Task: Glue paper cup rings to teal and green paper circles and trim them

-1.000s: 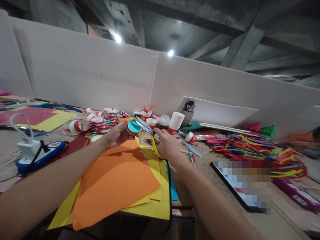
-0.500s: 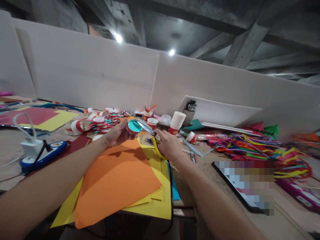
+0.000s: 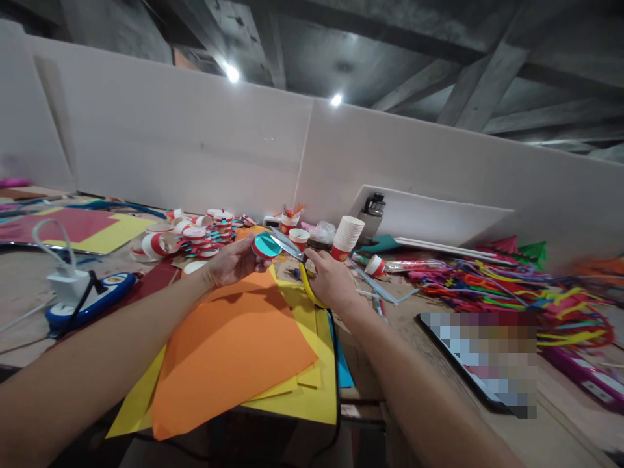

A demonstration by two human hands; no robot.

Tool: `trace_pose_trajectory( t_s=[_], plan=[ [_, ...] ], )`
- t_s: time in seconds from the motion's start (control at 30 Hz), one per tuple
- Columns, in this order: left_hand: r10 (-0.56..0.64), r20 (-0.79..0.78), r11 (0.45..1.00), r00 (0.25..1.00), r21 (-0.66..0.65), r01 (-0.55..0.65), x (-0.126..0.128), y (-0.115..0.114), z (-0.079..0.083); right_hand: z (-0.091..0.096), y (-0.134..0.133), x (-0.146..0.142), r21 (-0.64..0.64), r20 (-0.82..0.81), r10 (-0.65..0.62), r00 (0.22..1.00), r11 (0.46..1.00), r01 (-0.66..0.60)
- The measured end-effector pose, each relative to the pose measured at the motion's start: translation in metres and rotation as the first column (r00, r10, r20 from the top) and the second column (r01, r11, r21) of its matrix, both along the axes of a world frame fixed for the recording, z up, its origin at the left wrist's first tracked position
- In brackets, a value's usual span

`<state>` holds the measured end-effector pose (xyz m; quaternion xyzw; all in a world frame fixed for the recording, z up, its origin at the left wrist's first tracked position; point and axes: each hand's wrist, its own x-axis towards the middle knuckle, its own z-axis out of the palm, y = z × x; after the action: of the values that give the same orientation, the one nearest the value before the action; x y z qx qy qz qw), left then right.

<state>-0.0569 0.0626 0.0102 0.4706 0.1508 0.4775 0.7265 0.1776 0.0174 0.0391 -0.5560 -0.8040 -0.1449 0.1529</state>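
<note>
My left hand is closed round a small red paper cup whose mouth is covered by a teal paper disc. My right hand grips yellow-handled scissors, and their blades reach up and left to the rim of the cup. Both hands hover above an orange paper sheet that lies on yellow sheets at the table's front edge.
Several finished red-and-teal cups are piled at the back left. A stack of paper cups and a dark bottle stand behind. A power strip with charger lies left, a tablet and colourful strips right.
The view has shifted slightly; both hands keep the cup and scissors together, with the blades staying at the cup's rim.
</note>
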Motion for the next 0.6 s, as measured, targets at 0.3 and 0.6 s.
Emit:
trace_pose_trajectory(
  t_s=[0.3, 0.6],
  plan=[
    [0.0, -0.025, 1.0, 1.0, 0.024, 0.0, -0.0023, 0.0016, 0.0006, 0.0, 0.001, 0.0009, 0.003, 0.016, 0.032, 0.999, 0.999, -0.032],
    [0.03, -0.033, 0.999, 0.999, 0.022, -0.029, -0.0024, 0.0001, 0.0042, -0.0045, 0.0049, 0.0034, 0.015, 0.021, 0.055, 0.998, 0.998, -0.055]
  ],
)
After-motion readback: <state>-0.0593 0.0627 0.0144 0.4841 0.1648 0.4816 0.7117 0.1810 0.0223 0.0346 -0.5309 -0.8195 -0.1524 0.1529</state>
